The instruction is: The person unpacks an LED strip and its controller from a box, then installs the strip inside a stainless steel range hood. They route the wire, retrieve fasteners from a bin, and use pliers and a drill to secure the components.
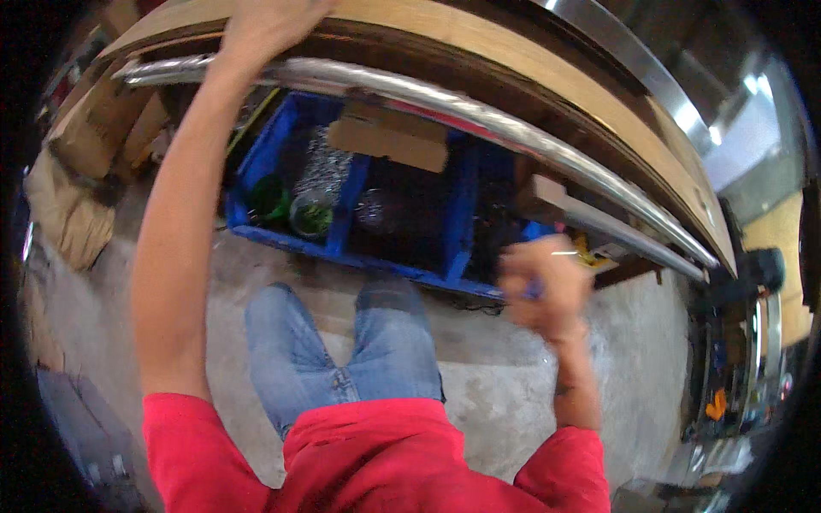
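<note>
My left hand (272, 24) reaches up over the wooden bench top (479, 39); its fingers run out of the picture at the upper edge. My right hand (547, 291) is raised beside the right end of a blue divided bin (342, 244), with its fingers curled closed. It is smeared by motion. A bit of blue and a thin bright line show at its fingers, but the thing itself cannot be made out. In the bin lie many small shiny metal pieces (325, 167) and a clear round container (310, 214) with greenish contents.
A wrapped silvery pipe (479, 120) runs along below the bench edge. A piece of cardboard (389, 137) lies across the bin. Cardboard boxes (103, 128) and a crumpled brown bag (73, 209) sit at the left. Shelving with tools (744, 359) stands at the right on the concrete floor.
</note>
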